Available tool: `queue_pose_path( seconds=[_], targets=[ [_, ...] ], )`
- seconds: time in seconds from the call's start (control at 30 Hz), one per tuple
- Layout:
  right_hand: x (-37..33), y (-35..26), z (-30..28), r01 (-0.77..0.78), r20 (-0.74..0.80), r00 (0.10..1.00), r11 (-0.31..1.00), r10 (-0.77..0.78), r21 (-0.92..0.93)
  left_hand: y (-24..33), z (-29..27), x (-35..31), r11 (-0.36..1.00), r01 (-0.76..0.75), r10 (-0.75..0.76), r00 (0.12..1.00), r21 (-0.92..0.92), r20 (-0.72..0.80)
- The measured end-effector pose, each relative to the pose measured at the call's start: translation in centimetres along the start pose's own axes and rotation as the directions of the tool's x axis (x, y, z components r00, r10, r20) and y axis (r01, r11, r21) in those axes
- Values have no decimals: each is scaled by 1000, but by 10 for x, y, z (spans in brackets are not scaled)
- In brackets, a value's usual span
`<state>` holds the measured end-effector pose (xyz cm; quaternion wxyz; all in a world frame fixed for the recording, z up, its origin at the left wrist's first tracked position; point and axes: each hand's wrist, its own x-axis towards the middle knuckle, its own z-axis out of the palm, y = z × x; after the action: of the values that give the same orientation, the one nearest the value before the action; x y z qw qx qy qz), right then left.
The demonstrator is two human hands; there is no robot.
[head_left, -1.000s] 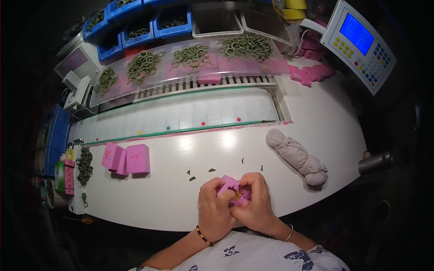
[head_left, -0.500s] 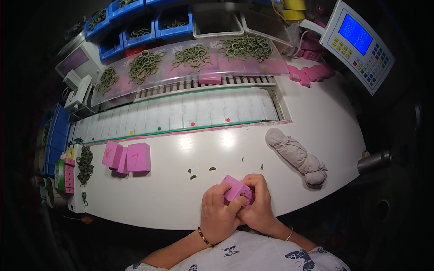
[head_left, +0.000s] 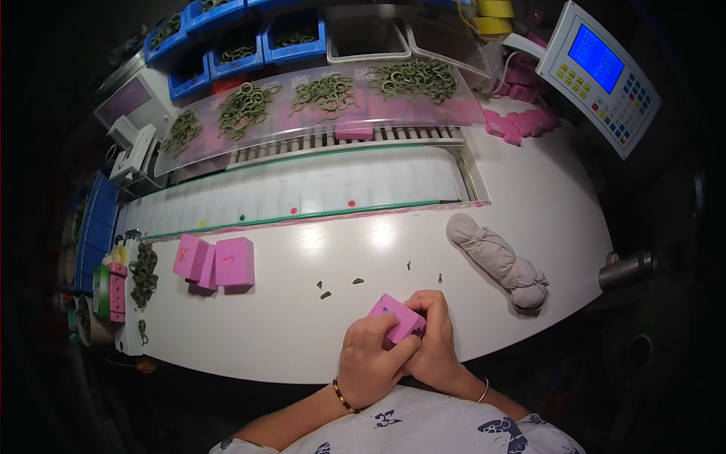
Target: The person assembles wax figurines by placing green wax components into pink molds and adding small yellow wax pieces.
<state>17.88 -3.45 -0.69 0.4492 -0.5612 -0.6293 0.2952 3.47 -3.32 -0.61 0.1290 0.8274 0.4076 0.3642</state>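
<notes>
Both hands hold one small pink block (head_left: 395,318) at the near edge of the white table (head_left: 302,333). My left hand (head_left: 370,363) grips it from the left and below, with a bead bracelet on the wrist. My right hand (head_left: 439,344) closes on its right side. The block's underside is hidden by my fingers. A few small dark scraps (head_left: 327,293) lie on the table just beyond the hands.
Three pink blocks (head_left: 215,261) lie to the left. A rolled grey cloth (head_left: 499,261) lies to the right. Behind are a white conveyor strip (head_left: 302,197), a clear shelf with piles of green rings (head_left: 325,92), blue bins (head_left: 242,45) and a control panel (head_left: 601,72).
The pink block has turned in my hands and now shows its broad top face. Both hands stayed at the table's near edge.
</notes>
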Motion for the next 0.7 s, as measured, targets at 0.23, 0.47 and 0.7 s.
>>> queue_pose_path(
  seconds=[0.23, 0.47, 0.7],
  targets=[
    [10, 2, -9, -154, 163, 980, 957, 116, 244, -15, -26, 23, 976, -56, 64, 997, -210, 32],
    [43, -8, -35, -4, 313, 947, 971, -74, 239, -39, -41, 41, 936, 22, -22, 1000, -353, 4],
    [49, -4, -19, 151, 125, 980, 987, -157, 52, -54, -28, 47, 822, 177, -174, 983, -541, 57]
  ],
)
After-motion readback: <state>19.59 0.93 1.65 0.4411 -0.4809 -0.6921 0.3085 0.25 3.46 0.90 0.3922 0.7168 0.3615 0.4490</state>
